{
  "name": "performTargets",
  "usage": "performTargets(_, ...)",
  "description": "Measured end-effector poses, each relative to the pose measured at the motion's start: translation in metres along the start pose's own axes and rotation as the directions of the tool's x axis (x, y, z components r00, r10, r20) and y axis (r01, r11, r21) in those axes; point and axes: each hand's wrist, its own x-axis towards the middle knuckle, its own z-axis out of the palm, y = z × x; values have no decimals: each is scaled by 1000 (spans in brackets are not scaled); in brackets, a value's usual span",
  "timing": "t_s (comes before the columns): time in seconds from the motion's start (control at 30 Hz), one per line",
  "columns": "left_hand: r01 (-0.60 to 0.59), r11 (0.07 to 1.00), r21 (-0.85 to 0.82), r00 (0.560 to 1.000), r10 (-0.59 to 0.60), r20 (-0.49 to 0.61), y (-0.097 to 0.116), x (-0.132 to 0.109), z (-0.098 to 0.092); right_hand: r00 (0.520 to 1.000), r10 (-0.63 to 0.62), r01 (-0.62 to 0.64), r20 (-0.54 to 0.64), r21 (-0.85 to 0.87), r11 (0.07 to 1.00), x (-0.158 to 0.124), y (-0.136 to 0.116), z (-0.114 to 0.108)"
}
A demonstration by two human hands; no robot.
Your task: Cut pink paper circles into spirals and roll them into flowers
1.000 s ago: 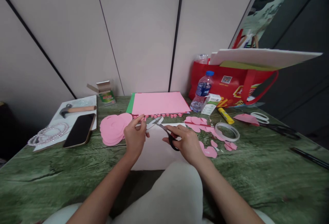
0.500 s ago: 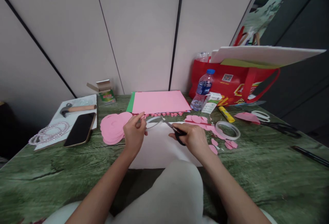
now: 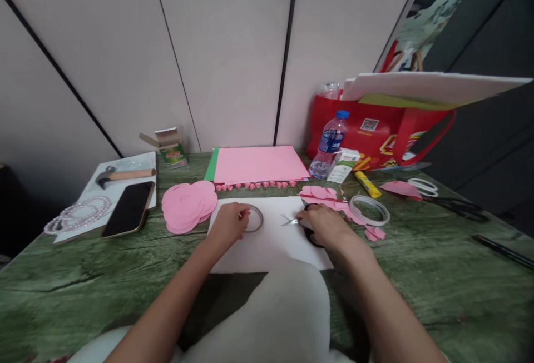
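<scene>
The left hand (image 3: 231,223) is at about ten o'clock of the white sheet (image 3: 267,252). Its grip is narrow, with a small pink piece (image 3: 247,213) between the fingertips. These fingertips are at the left side of a thin tape roll (image 3: 261,219), which appears over the sheet; I cannot tell whether they also grip this roll. The right hand (image 3: 327,225), at about two o'clock of the sheet, is closed over the black handles of the scissors (image 3: 292,220). The blades are parted and point to nine o'clock, above the sheet and apart from the thin roll.

Just beside the sheet, at ten o'clock, lie overlapping pink paper shapes (image 3: 187,205). At twelve o'clock there is a row of small pink rosettes (image 3: 266,185), and behind it a pink paper stack (image 3: 261,164). Toward two o'clock lie a wide tape roll (image 3: 384,217) and a yellow glue stick (image 3: 367,184).
</scene>
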Motion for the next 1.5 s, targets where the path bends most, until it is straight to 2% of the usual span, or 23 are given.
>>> performTargets(0.1,47,992,-116,998,-43,34,6,0,-2,998,21,-17,53,-81,997,-2,-3,-4)
performTargets(0.17,107,963,-249,994,-94,64,12,0,-4,1000,29,-29,-1,-68,997,0,-3,-4)
performTargets(0.3,210,823,-528,978,-165,130,25,-1,-7,990,47,-37,-132,75,996,8,-3,2)
performTargets(0.4,228,727,-648,974,-167,156,28,-2,-8,991,37,-9,-125,219,976,15,-4,9)
performTargets(0.5,219,671,-708,976,-158,151,27,-2,-7,994,42,-10,-101,296,955,21,-6,16)
performTargets(0.67,210,619,-757,978,-147,150,25,-1,-6,993,73,-38,-92,339,940,26,-6,23)
performTargets(0.8,212,600,-772,977,-144,156,25,-1,-7,993,86,-58,-82,294,954,26,-7,23)
performTargets(1.03,205,649,-733,978,-156,136,25,-1,-5,996,62,-48,-70,183,982,25,-8,24)
performTargets(1.17,216,672,-709,976,-171,135,26,-2,-3,997,40,-28,-63,185,982,26,-5,25)
performTargets(1.4,236,690,-684,972,-177,157,28,-2,-4,999,-1,17,-53,289,957,30,0,24)
performTargets(1.47,242,692,-681,970,-178,164,27,-3,-4,995,-48,81,-85,449,890,27,-4,20)
performTargets(1.5,247,691,-679,969,-180,170,27,-3,-3,990,-84,131,-110,557,820,24,-8,17)
